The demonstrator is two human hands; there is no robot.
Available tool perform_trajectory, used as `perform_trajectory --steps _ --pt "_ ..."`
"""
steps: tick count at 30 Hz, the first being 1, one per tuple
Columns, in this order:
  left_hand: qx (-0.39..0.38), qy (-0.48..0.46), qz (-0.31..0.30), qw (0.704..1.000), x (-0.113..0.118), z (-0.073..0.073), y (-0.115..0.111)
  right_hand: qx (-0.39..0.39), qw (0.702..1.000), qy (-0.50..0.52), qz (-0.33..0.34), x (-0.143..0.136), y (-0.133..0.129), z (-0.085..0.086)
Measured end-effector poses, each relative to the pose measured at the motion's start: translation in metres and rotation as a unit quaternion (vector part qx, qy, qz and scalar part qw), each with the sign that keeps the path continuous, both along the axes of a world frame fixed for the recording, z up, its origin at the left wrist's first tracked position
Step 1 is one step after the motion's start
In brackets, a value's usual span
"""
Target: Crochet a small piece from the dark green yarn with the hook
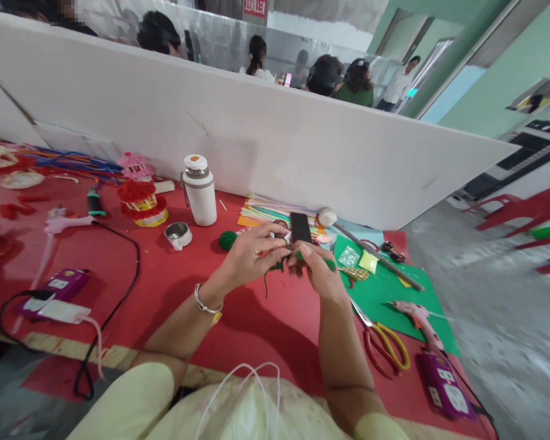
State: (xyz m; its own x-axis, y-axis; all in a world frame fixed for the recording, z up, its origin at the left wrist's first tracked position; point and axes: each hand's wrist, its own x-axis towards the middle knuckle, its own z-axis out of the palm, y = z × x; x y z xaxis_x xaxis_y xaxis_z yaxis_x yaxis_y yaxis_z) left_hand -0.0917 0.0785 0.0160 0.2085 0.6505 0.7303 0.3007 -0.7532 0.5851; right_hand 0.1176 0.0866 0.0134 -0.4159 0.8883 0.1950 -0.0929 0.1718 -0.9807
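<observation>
Over the red table (266,330), my left hand (252,253) pinches dark green yarn (279,264), a loose end of which hangs below the fingers. Close beside it, my right hand (315,263) is closed around a green-handled tool (327,263); the tool's tip is too small to make out. A ball of green yarn (228,240) lies left of my left hand. Just beyond both hands is a black phone-like object (300,227), next to a bundle of coloured strips (270,211).
Right: scissors (385,348), pink glue gun (419,318), purple power strip (444,385), green sheet (394,287). Left: white bottle (200,192), metal cup (178,234), red craft piece (140,198), another glue gun (71,223) and cables. A white partition (256,134) stands behind; people sit beyond it.
</observation>
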Motion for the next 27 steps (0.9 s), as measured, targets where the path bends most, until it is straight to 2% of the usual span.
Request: perform_trajectory --steps 5,8,11,14,19,22,25,27 --pt "-0.035 -0.02 0.041 0.998 0.0038 -0.003 0.0036 0.003 0.998 0.05 -0.028 0.0012 -0.0028 0.0024" --pt "-0.056 -0.045 0.049 0.996 0.0066 -0.0029 0.0034 0.017 0.999 0.035 -0.031 0.0008 -0.0028 0.0047" --pt "-0.036 -0.067 0.061 0.995 0.0085 -0.005 0.0034 0.025 0.999 0.002 -0.036 -0.001 -0.003 0.0073" --pt "-0.024 -0.035 0.085 0.995 0.0097 -0.0064 0.0023 0.022 0.999 -0.01 -0.046 -0.0018 -0.0034 0.0081" --pt "-0.057 0.053 0.109 0.991 0.0078 -0.0035 0.0 0.015 0.999 -0.004 -0.047 0.0009 -0.0046 0.0084" --pt "-0.121 -0.038 0.055 0.99 0.0052 -0.0038 0.0019 0.002 0.999 0.007 -0.051 0.002 -0.004 0.0072" --pt "-0.216 -0.189 -0.018 0.958 0.0046 -0.0072 0.0057 -0.012 0.998 0.021 -0.053 0.0019 -0.0016 0.0032" --pt "-0.245 -0.249 -0.039 0.936 0.0056 -0.009 0.0081 -0.019 0.998 0.031 -0.054 0.0016 0.0005 -0.0002"
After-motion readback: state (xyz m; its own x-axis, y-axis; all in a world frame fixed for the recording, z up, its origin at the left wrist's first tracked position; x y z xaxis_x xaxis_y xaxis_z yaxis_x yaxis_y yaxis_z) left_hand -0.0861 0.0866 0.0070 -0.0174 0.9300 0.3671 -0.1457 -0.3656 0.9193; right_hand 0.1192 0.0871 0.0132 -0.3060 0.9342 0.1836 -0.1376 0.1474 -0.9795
